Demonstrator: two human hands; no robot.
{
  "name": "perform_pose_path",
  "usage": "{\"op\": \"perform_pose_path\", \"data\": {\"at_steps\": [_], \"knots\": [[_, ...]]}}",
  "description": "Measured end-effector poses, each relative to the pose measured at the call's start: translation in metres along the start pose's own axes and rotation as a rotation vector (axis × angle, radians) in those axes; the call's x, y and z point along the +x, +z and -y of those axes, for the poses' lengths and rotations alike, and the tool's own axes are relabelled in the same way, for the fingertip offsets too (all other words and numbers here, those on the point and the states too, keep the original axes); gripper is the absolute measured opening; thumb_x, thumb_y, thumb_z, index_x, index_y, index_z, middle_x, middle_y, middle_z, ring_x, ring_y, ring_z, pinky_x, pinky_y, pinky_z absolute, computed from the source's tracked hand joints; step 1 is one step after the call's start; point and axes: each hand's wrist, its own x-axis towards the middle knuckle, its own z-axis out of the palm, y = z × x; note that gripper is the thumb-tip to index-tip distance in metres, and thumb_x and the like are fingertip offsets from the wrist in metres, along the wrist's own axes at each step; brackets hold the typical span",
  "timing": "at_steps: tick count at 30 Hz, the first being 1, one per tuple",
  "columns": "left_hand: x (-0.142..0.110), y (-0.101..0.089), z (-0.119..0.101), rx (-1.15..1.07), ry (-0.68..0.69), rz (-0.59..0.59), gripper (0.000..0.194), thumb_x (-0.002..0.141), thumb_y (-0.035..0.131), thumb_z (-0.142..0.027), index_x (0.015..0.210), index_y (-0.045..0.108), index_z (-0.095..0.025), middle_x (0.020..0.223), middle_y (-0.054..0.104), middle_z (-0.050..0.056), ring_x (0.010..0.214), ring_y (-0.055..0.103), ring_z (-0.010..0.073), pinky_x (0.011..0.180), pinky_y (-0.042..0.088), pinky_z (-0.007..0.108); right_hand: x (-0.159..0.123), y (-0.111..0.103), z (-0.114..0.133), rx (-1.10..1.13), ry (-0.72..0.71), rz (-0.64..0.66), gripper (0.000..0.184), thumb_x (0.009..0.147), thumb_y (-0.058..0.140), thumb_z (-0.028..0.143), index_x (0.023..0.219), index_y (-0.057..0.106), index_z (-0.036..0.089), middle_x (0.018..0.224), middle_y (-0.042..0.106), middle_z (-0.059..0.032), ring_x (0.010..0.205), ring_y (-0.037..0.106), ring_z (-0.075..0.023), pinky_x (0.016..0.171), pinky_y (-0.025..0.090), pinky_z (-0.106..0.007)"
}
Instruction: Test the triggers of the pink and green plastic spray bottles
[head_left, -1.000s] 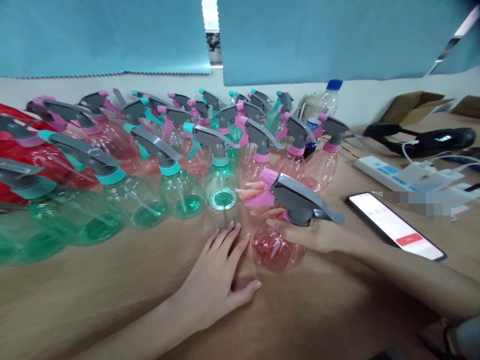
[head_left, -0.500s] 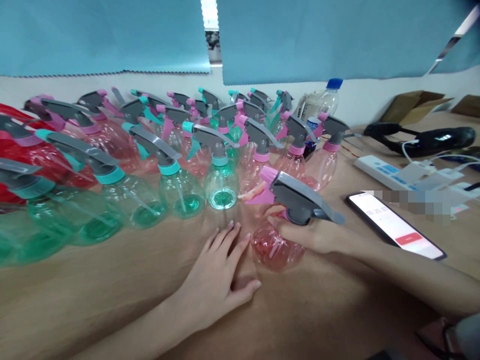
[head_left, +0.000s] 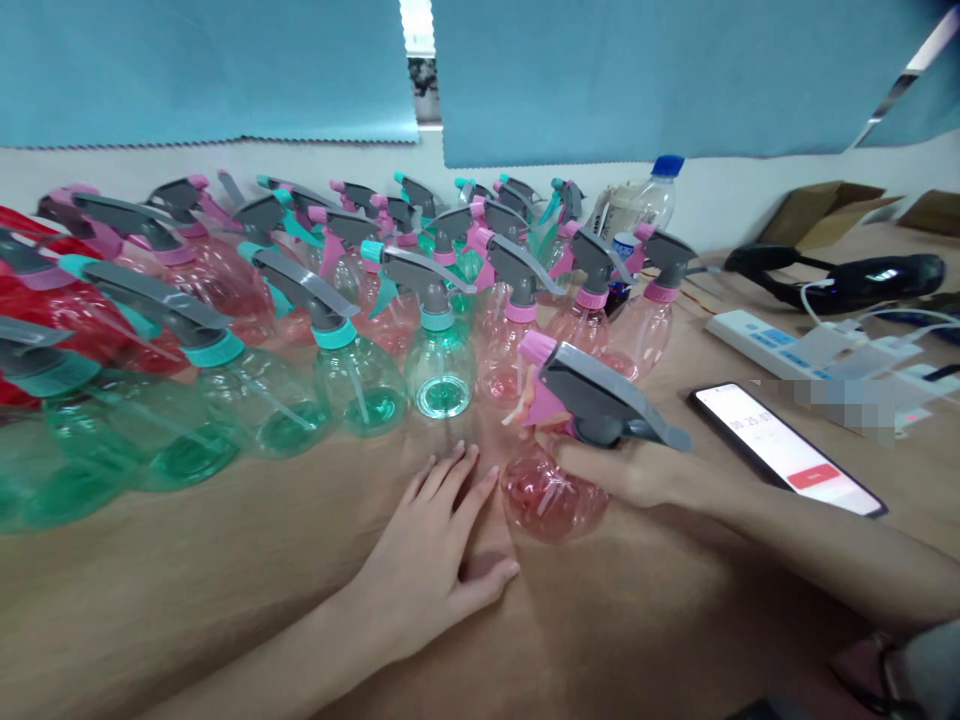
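A pink spray bottle (head_left: 551, 500) with a grey and pink trigger head stands upright on the brown table. My right hand (head_left: 615, 465) is wrapped round its neck, and a finger lies at the pink trigger, partly hidden by the spray head. My left hand (head_left: 431, 540) lies flat on the table just left of this bottle, fingers spread and holding nothing. Beyond my left fingertips stands a green spray bottle (head_left: 441, 375) with a turquoise collar. Another green spray bottle (head_left: 361, 385) is to its left.
Several more pink and green spray bottles crowd the left and back. On the right lie a phone (head_left: 787, 450) with a lit timer screen, a white power strip (head_left: 772, 345) with cables and a black device (head_left: 862, 280). A blue-capped bottle (head_left: 660, 200) and cardboard box (head_left: 821, 215) stand behind.
The right finger at the trigger has drawn back towards the bottle's neck, and the pink trigger has moved in with it. My left hand has stayed in place.
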Motion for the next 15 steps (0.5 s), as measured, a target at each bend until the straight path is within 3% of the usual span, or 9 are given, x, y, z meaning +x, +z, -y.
{"op": "perform_pose_path", "data": {"at_steps": [4,10,15], "knots": [[-0.0003,0.0012,0.0005,-0.002,0.002,0.006,0.068,0.085,0.054,-0.055,0.137,0.042,-0.013,0.148,0.033,0.019,0.134,0.032,0.0348,0.106,0.029,0.053,0.0006,0.0004,-0.0011,0.022,-0.008,-0.025,0.011,0.061,0.049,0.017,0.07,0.051,0.025,0.059,0.059,0.0043,0.052,0.056,-0.013,0.046,0.048,-0.022],[-0.0008,0.0032,0.002,-0.007,0.003,0.002,0.068,0.085,0.054,-0.055,0.137,0.042,-0.013,0.149,0.032,0.018,0.135,0.031,0.0344,0.108,0.027,0.054,0.0021,0.0028,-0.0045,0.115,-0.045,0.054,0.014,0.064,0.046,0.015,0.068,0.056,0.024,0.068,0.063,0.0018,0.074,0.066,-0.0156,0.069,0.056,-0.026],[-0.0006,0.002,0.001,0.002,-0.006,0.016,0.068,0.085,0.054,-0.055,0.137,0.042,-0.013,0.149,0.032,0.018,0.134,0.032,0.0348,0.107,0.029,0.054,0.002,0.002,-0.0023,0.1,-0.068,0.031,0.009,0.063,0.047,0.016,0.062,0.051,0.024,0.056,0.056,0.003,0.064,0.062,-0.0149,0.059,0.055,-0.024]]}}
